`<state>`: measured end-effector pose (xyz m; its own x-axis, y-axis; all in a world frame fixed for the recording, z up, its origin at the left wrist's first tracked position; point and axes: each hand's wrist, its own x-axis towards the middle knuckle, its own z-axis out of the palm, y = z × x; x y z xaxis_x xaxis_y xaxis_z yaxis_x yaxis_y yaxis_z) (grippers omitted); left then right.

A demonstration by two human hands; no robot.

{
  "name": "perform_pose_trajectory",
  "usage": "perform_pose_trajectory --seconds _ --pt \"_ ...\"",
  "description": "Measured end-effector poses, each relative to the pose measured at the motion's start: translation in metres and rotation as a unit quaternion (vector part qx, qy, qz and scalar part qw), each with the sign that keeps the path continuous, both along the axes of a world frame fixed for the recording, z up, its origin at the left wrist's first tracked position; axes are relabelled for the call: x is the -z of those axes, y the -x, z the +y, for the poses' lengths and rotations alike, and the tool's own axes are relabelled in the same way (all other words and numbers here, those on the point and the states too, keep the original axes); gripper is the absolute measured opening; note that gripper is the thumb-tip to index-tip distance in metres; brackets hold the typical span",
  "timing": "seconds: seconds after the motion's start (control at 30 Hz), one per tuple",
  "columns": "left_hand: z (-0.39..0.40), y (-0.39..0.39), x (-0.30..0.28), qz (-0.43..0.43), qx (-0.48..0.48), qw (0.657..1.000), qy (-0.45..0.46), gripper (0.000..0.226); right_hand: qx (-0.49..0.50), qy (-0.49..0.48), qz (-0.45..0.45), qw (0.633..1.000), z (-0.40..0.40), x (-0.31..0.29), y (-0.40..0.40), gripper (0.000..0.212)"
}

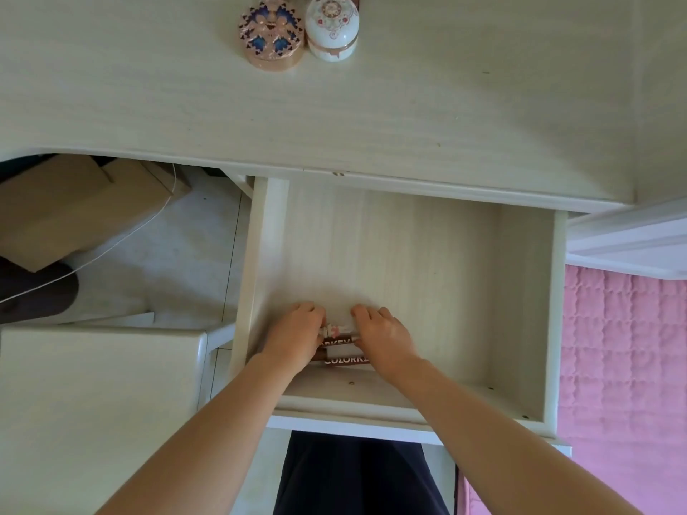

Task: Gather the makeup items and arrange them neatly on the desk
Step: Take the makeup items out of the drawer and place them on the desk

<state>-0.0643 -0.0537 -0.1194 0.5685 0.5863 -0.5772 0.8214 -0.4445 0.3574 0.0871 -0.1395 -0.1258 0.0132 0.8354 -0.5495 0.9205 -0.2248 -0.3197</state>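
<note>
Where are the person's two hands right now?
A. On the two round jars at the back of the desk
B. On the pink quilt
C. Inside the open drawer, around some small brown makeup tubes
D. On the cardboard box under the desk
C: the left hand and right hand are down in the open drawer, closing from either side on the brown makeup tubes, far from the round jars.
</note>
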Motion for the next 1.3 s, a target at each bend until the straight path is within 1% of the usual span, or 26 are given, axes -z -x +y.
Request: perform_pose_trajectory --seconds 0.1,0.2,0.23,0.4,0.53,0.6,0.67,0.73,0.8,0.87,0.93,1.03,1.1,1.13,1.23,1.3 --pt "0.004 0.003 0.001 -0.006 -0.054 0.998 0.030 0.013 -0.035 -0.003 -0.025 0.999 0.000 -0.002 -0.011 0.052" --pt "0.006 0.004 0.001 -0.019 -0.107 0.993 0.046 0.010 -0.031 0.003 -0.044 0.999 -0.004 -0.005 -0.027 0.065" --pt "0.006 0.004 0.001 -0.021 -0.115 0.992 0.048 0.010 -0.028 0.002 -0.052 0.998 -0.005 -0.006 -0.031 0.065" --pt "0.007 0.001 0.000 -0.005 -0.133 0.990 0.051 0.015 -0.054 -0.030 -0.099 0.993 -0.002 -0.005 -0.026 0.045" --pt "0.008 0.000 -0.001 -0.005 -0.136 0.989 0.049 0.022 -0.098 -0.027 -0.068 0.992 0.005 -0.002 -0.015 0.051" --pt "0.010 -0.001 -0.004 -0.006 -0.132 0.990 0.053 0.024 -0.098 -0.020 -0.056 0.993 0.008 -0.003 -0.013 0.048" --pt "0.012 -0.002 -0.007 -0.007 -0.142 0.988 0.064 0.023 -0.071 -0.010 -0.046 0.996 0.010 -0.005 -0.014 0.044" --pt "0.015 -0.003 -0.011 -0.008 -0.155 0.985 0.081 0.015 -0.040 -0.004 -0.025 0.999 0.010 -0.007 -0.019 0.039" --pt "0.018 -0.004 -0.014 -0.008 -0.172 0.980 0.103 0.011 -0.014 0.012 0.014 1.000 0.009 -0.012 -0.026 0.026" --pt "0.019 -0.005 -0.018 -0.010 -0.196 0.972 0.128 0.012 0.007 0.022 0.045 0.999 0.005 -0.018 -0.032 0.016" --pt "0.019 -0.004 -0.021 -0.006 -0.205 0.965 0.162 0.016 0.017 0.018 0.056 0.998 0.000 -0.020 -0.036 0.015" --pt "0.016 -0.002 -0.021 -0.009 -0.179 0.964 0.196 0.020 -0.016 0.013 0.067 0.998 -0.008 -0.020 -0.037 0.016" --pt "0.014 0.000 -0.017 -0.011 -0.155 0.967 0.202 0.023 -0.047 0.034 0.076 0.995 -0.012 -0.017 -0.035 0.021" --pt "0.013 0.000 -0.017 0.002 -0.131 0.971 0.201 0.025 -0.059 0.049 0.080 0.994 -0.013 -0.016 -0.034 0.023" --pt "0.012 -0.001 -0.016 0.102 -0.040 0.974 0.196 0.030 -0.088 0.077 0.079 0.990 -0.016 -0.014 -0.028 0.026" --pt "0.011 -0.001 -0.015 0.148 -0.002 0.972 0.181 0.033 -0.098 0.077 0.082 0.989 -0.017 -0.012 -0.023 0.025"
